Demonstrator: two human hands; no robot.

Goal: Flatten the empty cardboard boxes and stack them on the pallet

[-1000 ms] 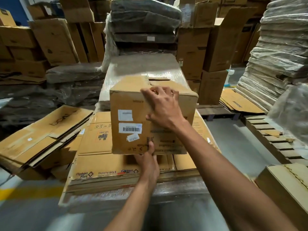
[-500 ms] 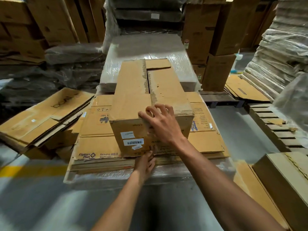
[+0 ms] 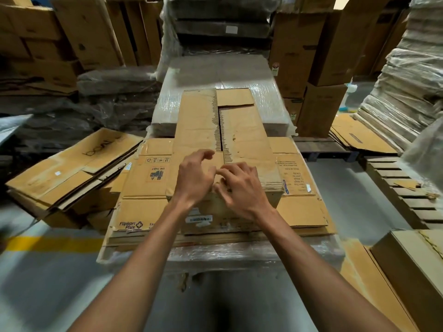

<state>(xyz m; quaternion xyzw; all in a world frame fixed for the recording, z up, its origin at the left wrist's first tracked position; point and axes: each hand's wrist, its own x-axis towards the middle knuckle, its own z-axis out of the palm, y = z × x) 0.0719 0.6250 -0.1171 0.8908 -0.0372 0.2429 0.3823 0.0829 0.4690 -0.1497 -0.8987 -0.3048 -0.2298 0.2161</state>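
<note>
Box (image 3: 230,130) sits unflattened on the flat cardboard stack (image 3: 143,188) atop the wrapped pallet (image 3: 215,256). Left hand (image 3: 194,179) and right hand (image 3: 243,189) at near top seam, fingers curled; can't tell if gripping. Probably light, stiff corrugate; grab flap edges at seam.

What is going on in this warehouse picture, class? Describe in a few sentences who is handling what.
A person is working on a long cardboard box that lies on a stack of flattened cartons, which sits on a plastic-wrapped load. The box is not yet flattened. The left hand and right hand meet at its near top edge, fingers curled by the seam between the top flaps. Motion blur hides whether they grip anything.
</note>
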